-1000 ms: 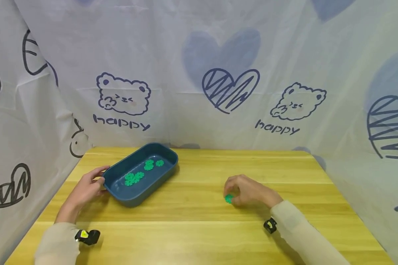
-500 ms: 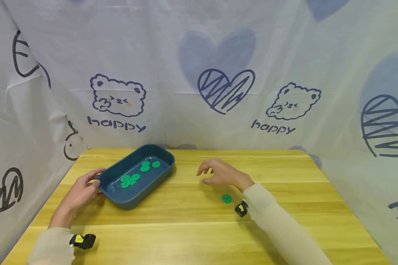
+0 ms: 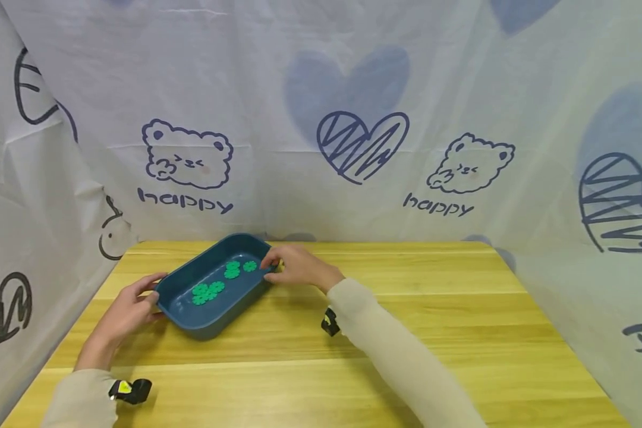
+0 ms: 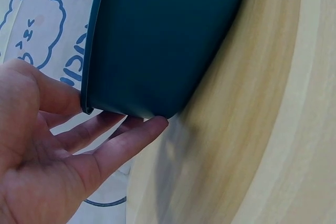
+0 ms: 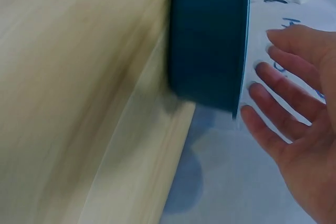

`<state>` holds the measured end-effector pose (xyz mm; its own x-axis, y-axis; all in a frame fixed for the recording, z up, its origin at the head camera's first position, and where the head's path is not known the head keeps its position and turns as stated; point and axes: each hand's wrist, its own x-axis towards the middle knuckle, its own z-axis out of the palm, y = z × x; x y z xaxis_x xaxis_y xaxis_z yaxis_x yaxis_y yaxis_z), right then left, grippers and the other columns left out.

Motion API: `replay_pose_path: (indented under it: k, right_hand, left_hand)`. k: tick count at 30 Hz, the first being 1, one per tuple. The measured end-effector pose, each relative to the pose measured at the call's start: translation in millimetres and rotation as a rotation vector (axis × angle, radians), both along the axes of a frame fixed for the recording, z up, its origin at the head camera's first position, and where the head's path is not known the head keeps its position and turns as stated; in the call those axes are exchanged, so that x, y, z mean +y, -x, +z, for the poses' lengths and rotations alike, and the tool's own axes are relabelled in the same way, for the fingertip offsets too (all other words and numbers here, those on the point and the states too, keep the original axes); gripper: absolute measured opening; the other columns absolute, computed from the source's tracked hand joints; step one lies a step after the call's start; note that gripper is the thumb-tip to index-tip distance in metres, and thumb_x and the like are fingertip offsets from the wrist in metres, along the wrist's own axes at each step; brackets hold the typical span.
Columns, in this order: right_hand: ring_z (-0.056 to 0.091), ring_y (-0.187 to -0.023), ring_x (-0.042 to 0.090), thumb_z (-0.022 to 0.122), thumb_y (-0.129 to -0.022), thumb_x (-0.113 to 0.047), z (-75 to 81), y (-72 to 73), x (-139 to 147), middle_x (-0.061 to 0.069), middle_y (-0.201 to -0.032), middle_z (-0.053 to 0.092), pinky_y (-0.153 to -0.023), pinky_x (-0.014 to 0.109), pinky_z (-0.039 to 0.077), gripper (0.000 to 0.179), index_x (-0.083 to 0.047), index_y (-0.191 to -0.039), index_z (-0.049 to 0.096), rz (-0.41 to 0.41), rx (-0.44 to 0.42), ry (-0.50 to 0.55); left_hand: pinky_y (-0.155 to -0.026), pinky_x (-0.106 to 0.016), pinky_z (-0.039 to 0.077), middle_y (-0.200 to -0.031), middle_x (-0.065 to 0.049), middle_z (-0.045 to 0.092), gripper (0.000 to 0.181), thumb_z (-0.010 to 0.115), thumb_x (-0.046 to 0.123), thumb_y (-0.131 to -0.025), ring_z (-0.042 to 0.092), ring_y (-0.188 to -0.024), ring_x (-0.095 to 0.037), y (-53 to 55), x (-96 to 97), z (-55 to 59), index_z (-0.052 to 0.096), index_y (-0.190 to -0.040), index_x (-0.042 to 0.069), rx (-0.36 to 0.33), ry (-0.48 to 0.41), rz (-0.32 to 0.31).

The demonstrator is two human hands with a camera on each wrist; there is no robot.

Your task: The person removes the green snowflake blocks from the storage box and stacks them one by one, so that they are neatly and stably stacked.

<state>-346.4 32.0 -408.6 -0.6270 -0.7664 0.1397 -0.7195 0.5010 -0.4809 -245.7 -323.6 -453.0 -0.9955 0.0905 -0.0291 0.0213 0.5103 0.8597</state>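
A dark blue plastic tub [image 3: 214, 315] sits on the left of the wooden table, set at a slant. Several green flower-shaped discs [image 3: 208, 293] lie on its bottom, in small clusters. My left hand [image 3: 131, 312] holds the near left end, its thumb at the rim and its fingers against the outer wall [image 4: 163, 40]. Over the tub's right end reaches my right hand [image 3: 296, 266], its fingertips overlapping the rim. The right wrist view shows those fingers [image 5: 286, 90] spread loosely above the rim with nothing between them.
The wooden table [image 3: 433, 327] stretches off to the right. Behind it hangs a white curtain [image 3: 278, 178] printed with hearts and bears. Both sleeves bear a small black wrist camera [image 3: 330, 322].
From a green disc on the table, my right hand has moved left to the tub, leaving the disc behind; the right sleeve now covers that spot. My left hand stays on the tub.
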Motion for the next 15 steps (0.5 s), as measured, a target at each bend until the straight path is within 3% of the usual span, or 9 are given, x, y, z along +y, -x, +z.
replay_pose_path:
  k: [9, 15]
  right_hand:
    - [0.065, -0.115, 0.025, 0.069, -0.098, -0.015, -2.0, 11.1, -43.3, 0.011, -0.123, 0.073, -0.105, 0.037, 0.056, 0.026, -0.004, -0.12, 0.075, -0.01, -0.023, 0.055]
    - [0.067, -0.116, 0.024, 0.069, -0.098, -0.016, -10.0, 15.0, -66.7, 0.009, -0.122, 0.074, -0.1, 0.023, 0.055, 0.027, -0.004, -0.121, 0.075, -0.019, -0.008, -0.025]
  left_hand:
    - [-0.085, -0.043, 0.065, -0.143, -0.039, 0.04, 0.053, 0.034, 0.005, -0.107, 0.065, -0.113, -0.036, -0.5, 0.9, 0.8, 0.028, -0.158, -0.008, -0.007, 0.024, 0.006]
    - [-0.084, -0.042, 0.065, -0.142, -0.039, 0.041, 0.053, 0.034, 0.005, -0.107, 0.067, -0.109, -0.029, -1.5, 0.8, 1.6, 0.028, -0.158, -0.009, -0.006, 0.024, 0.006]
